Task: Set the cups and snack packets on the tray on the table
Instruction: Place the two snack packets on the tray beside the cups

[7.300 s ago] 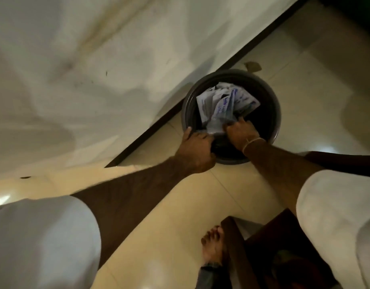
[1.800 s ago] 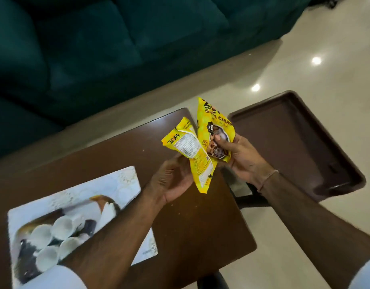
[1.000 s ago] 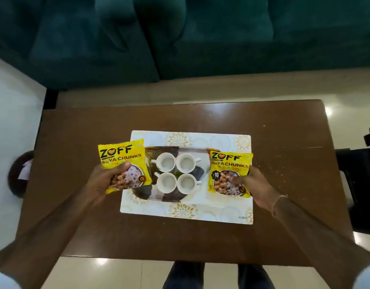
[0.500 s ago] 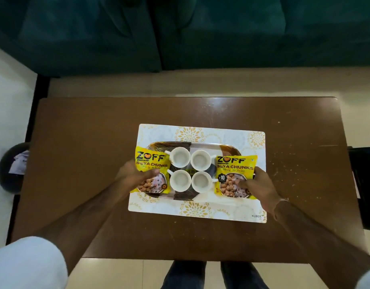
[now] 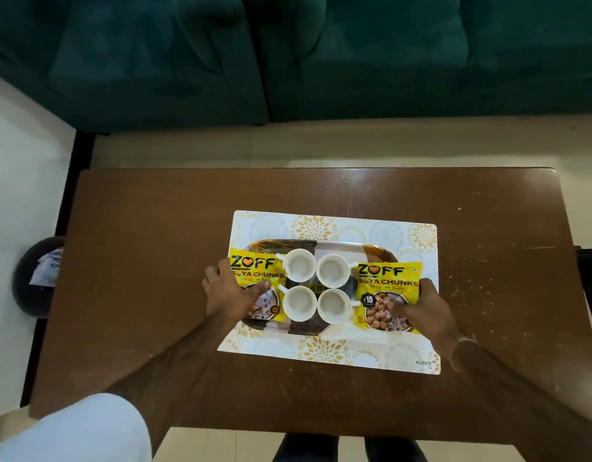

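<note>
A patterned brown tray (image 5: 334,245) lies on a white floral placemat (image 5: 324,353) on the brown table (image 5: 154,261). Several white cups (image 5: 316,288) stand in a tight square at the tray's middle. A yellow snack packet (image 5: 256,268) rests on the tray's left end, and my left hand (image 5: 229,293) grips its lower left part. A second yellow snack packet (image 5: 386,278) rests on the tray's right end, with my right hand (image 5: 424,310) holding its lower right corner.
A dark green sofa (image 5: 321,55) runs along the far side of the table. A dark round bin (image 5: 36,276) with papers stands on the floor at the table's left. My legs (image 5: 349,448) show below the near table edge.
Both hands have lowered the packets onto the tray's two ends beside the cups. The left packet moved in from off the mat a second ago.
</note>
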